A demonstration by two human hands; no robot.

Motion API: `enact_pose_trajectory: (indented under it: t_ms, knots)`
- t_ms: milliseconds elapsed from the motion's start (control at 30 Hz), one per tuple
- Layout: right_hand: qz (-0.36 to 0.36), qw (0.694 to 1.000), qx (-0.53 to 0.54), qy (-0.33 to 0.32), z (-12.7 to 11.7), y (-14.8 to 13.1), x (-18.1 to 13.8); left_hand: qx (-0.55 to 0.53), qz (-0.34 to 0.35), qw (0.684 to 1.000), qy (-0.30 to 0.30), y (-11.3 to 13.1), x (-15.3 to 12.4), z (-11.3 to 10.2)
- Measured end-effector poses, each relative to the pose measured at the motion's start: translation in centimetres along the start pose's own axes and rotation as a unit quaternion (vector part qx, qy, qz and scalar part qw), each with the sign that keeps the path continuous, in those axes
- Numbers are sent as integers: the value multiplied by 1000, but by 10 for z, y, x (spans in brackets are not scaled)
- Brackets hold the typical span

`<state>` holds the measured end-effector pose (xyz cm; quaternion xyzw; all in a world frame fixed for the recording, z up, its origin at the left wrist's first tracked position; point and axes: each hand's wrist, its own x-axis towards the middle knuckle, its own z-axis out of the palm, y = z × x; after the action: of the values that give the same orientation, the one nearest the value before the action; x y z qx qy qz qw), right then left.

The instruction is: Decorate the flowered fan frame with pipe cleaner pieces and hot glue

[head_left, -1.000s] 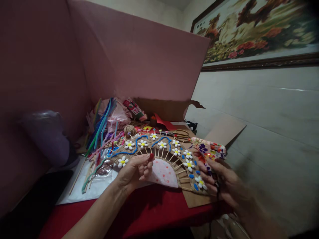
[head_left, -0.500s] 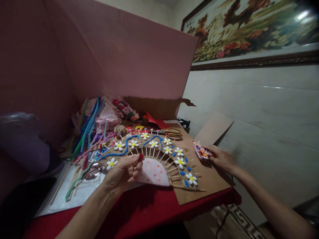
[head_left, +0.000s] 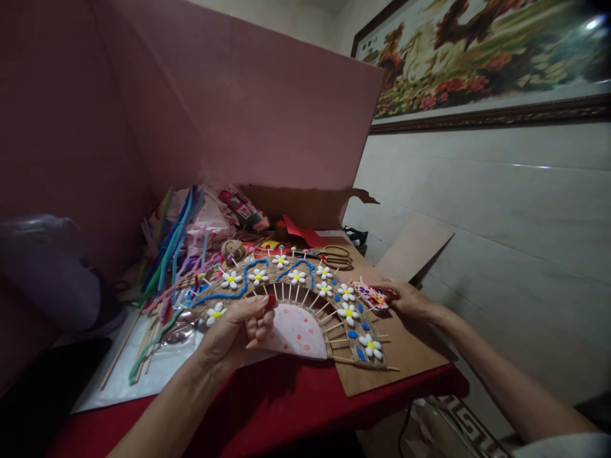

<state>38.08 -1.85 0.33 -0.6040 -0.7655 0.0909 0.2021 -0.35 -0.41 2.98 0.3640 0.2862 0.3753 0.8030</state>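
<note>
A half-round craft fan (head_left: pixel 305 299) of twine and wooden sticks lies on brown cardboard (head_left: pixel 405 346). It carries white flowers, blue dots and wavy blue pipe cleaners, with a pink dotted centre (head_left: pixel 296 331). My left hand (head_left: pixel 238 331) is closed in a pinch on a small red bead (head_left: pixel 270 299) at the fan's inner edge. My right hand (head_left: pixel 405 298) grips a floral-patterned glue gun (head_left: pixel 371 295), its tip beside the fan's right side.
Coloured pipe cleaners (head_left: pixel 174 248), a twine ball (head_left: pixel 233 249), scissors (head_left: pixel 334 254) and paper scraps lie behind the fan. A pink board (head_left: pixel 267 108) stands at the back. The red cloth's front edge (head_left: pixel 286 413) is near me; a tiled wall (head_left: pixel 501 210) rises at right.
My right hand reached out with the glue gun from near me to the cardboard, then slid it left up to the fan's edge. My left hand kept its pinch.
</note>
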Motion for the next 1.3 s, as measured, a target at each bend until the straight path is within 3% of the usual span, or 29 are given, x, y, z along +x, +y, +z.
enact_pose_trajectory:
  t_ms: [133, 267, 367, 500, 633, 800, 933, 1100, 1300]
  knots:
    - [7, 1000, -27, -5, -5, 5, -1, 2, -2, 1000, 0, 0, 0, 0]
    - [51, 993, -70, 84, -11, -9, -2, 2, 2, 1000, -1, -1, 0, 0]
    - [27, 965, -126, 230, -11, -51, -4, 5, 9, 1000, 3, -3, 0, 1]
    - [-51, 945, -71, 316, 4, -129, -7, 10, 51, 998, 23, -1, 0, 1]
    - [-103, 949, -50, 294, 27, -192, -3, -3, 138, 984, 111, 20, -8, -4]
    - [-128, 970, -60, 196, 54, -228, 16, -7, 277, 946, 168, 64, -25, -13]
    - [-161, 975, -72, 132, 75, -239, 28, 72, 331, 908, 248, 86, -32, -31]
    - [-183, 970, -97, 131, 96, -240, 30, 177, 354, 821, 411, 81, -27, -72]
    - [-202, 966, -104, 121, 107, -237, 25, 235, 319, 803, 445, 65, -19, -97]
